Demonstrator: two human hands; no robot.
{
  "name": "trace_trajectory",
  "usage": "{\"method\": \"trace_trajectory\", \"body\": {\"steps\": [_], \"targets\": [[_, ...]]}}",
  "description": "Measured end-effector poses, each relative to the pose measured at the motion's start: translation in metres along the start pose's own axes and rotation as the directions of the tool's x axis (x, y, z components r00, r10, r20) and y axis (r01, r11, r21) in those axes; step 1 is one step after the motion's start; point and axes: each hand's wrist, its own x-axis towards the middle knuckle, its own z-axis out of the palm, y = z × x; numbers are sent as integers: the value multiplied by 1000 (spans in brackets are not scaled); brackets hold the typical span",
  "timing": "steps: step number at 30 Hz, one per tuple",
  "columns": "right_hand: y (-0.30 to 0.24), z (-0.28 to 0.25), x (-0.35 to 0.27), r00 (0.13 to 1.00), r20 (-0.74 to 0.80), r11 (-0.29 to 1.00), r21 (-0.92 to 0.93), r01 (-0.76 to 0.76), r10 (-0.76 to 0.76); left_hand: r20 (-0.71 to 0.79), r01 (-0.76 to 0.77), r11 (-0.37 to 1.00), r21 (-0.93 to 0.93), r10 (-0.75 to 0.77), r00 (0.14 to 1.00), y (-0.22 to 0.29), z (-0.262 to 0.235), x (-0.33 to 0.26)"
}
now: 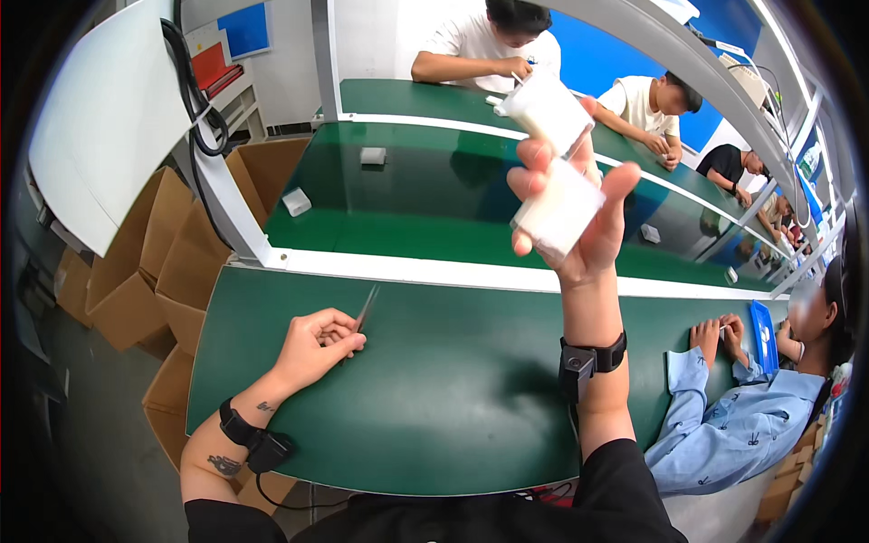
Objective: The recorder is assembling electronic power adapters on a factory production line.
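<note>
My right hand (pixel 604 237) is raised over the white rail with its fingers closed around two small white square cases. One white case (pixel 561 210) sits against the palm and fingers; the other white case (pixel 549 110) is held higher, at the fingertips. Both are slightly blurred. Low over the left part of the green bench (pixel 434 389), my left hand (pixel 317 348) pinches thin metal tweezers (pixel 367 309), their tips pointing up and away from me. Each wrist wears a black strap with a small device.
Beyond the white rail (pixel 416 273), a dark green conveyor (pixel 407 204) carries several similar white cases (pixel 296 202). Open cardboard boxes (pixel 136 262) stand on the left. At right, a person in a blue shirt (pixel 724 425) works beside a blue tray (pixel 763 335). Others sit across.
</note>
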Motion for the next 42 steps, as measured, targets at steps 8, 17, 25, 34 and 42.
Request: {"method": "trace_trajectory", "body": {"steps": [8,17,25,34,42], "targets": [[-6,-4,0,1000,7,1000,3,15,-15,-11,5,1000,-1,-5,1000,-4,0,2],[-4,5,-4,999,-47,994,-108,16,-21,-3,-1,1000,12,1,1000,-5,-1,1],[-7,19,2,974,204,-693,-716,79,-100,12,-14,999,52,14,1000,-5,-2,1],[1,31,5,960,278,-757,-617,213,42,15,-2,997,79,1,1000,-4,-2,0],[-13,-39,-18,866,-478,-588,-662,-465,-146,26,-36,995,96,34,999,-5,-1,0]]}}
